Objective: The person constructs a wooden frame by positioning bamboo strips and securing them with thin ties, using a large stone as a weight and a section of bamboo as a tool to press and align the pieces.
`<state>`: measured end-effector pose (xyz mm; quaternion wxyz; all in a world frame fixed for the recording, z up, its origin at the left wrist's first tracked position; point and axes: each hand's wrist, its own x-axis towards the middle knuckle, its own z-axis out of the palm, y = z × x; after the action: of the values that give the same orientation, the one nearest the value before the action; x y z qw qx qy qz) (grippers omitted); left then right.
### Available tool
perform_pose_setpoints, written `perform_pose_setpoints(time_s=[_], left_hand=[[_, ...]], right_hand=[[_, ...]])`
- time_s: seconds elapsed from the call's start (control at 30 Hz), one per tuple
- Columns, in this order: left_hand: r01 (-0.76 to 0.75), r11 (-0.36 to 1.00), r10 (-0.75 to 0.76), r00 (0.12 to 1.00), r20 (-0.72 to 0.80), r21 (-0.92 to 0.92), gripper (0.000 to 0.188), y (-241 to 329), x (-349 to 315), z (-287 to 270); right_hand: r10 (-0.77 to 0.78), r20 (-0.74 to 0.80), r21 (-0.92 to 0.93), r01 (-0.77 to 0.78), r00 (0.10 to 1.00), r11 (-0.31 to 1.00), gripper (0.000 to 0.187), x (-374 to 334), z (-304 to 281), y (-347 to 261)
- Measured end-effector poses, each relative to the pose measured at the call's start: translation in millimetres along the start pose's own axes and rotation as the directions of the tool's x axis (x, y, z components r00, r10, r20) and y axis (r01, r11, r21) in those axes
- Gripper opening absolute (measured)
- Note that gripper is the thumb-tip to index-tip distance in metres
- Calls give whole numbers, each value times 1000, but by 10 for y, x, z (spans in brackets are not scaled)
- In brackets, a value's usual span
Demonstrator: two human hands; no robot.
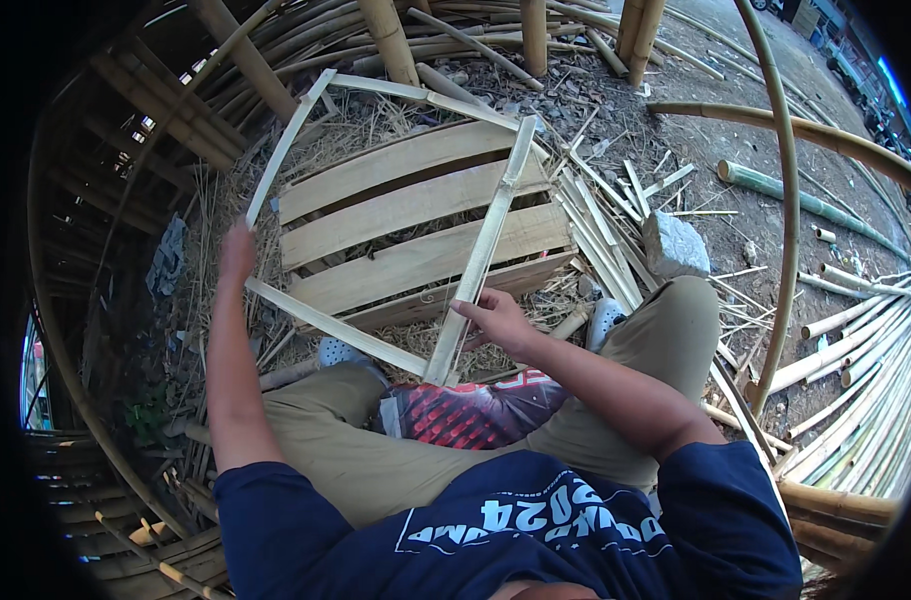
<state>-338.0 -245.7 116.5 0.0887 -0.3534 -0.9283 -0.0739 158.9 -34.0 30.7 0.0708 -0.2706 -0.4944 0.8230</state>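
Observation:
A four-sided frame of pale split-bamboo slats point(489, 225) is held tilted in front of me, over a low slatted wooden platform point(396, 218). My left hand point(238, 252) is closed around the frame's left side, near its lower left corner. With the thumb on the front and the fingers partly hidden behind, my right hand point(501, 325) grips the lower part of the wider right slat. The frame's corners look joined, though how they are fastened is too small to tell. Between my knees lies a red and grey printed cloth or sack point(476, 412).
A pale stone block point(674, 243) stands right of the platform, beside loose bamboo strips point(601, 235). Cut bamboo poles point(856, 350) are piled at far right. Upright bamboo posts point(389, 40) stand behind the platform, and a bent pole point(784, 200) rises at right.

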Motion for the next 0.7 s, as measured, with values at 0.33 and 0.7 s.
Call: perform_pose_setpoints(time_s=[0.33, 0.7], left_hand=[[-211, 963, 221, 974, 42, -168, 28, -27, 274, 311], [-75, 972, 63, 996, 62, 222, 42, 736, 739, 542]], right_hand=[[-83, -301, 52, 103, 950, 993, 32, 301, -237, 146], [7, -160, 123, 13, 987, 992, 37, 171, 29, 20]])
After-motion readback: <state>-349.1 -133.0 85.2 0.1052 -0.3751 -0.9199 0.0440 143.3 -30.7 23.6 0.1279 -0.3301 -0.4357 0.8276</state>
